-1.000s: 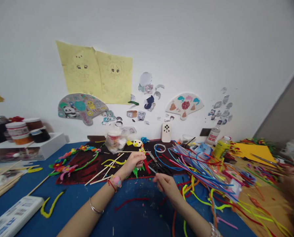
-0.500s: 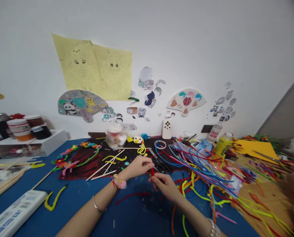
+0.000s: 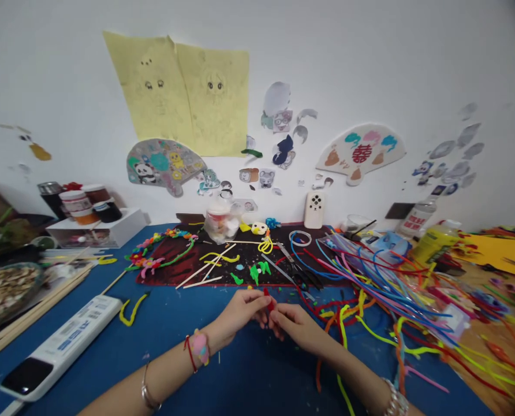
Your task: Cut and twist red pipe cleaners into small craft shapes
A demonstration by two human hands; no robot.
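Note:
My left hand (image 3: 240,312) and my right hand (image 3: 296,326) meet over the blue tabletop (image 3: 257,370), just in front of the dark red mat (image 3: 166,274). Their fingertips pinch a short red pipe cleaner (image 3: 267,297), which is mostly hidden by the fingers. A pair of black-handled scissors (image 3: 298,273) lies on the mat just beyond my right hand. Small green pipe cleaner shapes (image 3: 255,273) lie a little ahead of my left hand.
A heap of long multicoloured pipe cleaners (image 3: 383,286) spreads to the right. Wooden sticks (image 3: 203,273) and a flower-like pipe cleaner wreath (image 3: 160,254) sit on the mat. A white power strip (image 3: 62,346) lies on the left, beside a bent yellow pipe cleaner (image 3: 131,309).
My hands have drawn closer together around the red piece. The view has swung, shifting the table scene right and showing more of it. The other person's hand at the right edge is out of view.

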